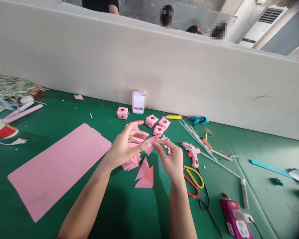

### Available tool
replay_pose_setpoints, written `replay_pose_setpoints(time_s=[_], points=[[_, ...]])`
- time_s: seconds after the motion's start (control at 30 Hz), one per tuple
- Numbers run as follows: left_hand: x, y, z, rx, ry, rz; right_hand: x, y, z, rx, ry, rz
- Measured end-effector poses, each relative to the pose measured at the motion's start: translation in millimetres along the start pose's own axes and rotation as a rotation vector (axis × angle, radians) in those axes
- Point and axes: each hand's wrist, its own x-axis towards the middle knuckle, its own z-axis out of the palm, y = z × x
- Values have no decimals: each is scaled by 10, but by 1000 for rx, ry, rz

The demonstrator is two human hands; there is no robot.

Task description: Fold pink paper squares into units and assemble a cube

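Between my two hands is a small pink paper piece [151,143]. My left hand [129,142] has its thumb against the paper's left side, with the other fingers stretched out above. My right hand [170,156] pinches the paper's right end between thumb and index finger. Below them on the green table lie pink paper triangles [145,177], and a pile of folded pink pieces [132,162] sits partly under my left hand. Folded pink paper shapes with cut holes [151,120] stand just beyond my hands, another [122,113] farther left.
A large pink sheet [59,169] lies left. A phone [139,102] leans on the white partition [149,59]. On the right are a pink glue gun [194,154], scissors [195,179], a yellow cutter [173,117] and a purple power box [235,217]. A red-white cup [2,128] stands far left.
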Motion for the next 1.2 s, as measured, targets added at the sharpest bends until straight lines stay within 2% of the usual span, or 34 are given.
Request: replay_pose_setpoints(time_s=[0.13, 0.3, 0.4, 0.47, 0.53, 0.63, 0.73, 0.83, 0.93, 1.03, 1.2], points=[[10, 29, 89, 18, 12, 17, -26, -21, 87, -112, -52, -95], [33, -6, 138, 23, 151, 46, -29, 6, 237, -56, -129, -72], [44, -17, 104, -5, 220, 48, -28, -5, 270, -74, -147, -111], [44, -8, 62, -5, 204, 35, -31, -11, 271, -98, -152, -150], [37, 4, 14, 22, 127, 13, -34, -5, 273, -107, -142, -168], [22, 3, -46, 97, 43, -22, -37, 16, 292, -102, -141, -134], [18, -11, -61, 136, 102, -35, -44, 14, 314, -112, -160, -99], [22, 1, -43, 109, 165, -15, -55, -17, 306, -131, -172, -133], [14, 39, -38, 79, 135, -9, -62, -45, 275, -129, -163, -167], [-5, 61, -69, 110, 68, -34, -63, -55, 257, -88, -179, -117], [-14, 41, -123, 63, 170, -89, -69, -69, 280, -56, -256, -14]])
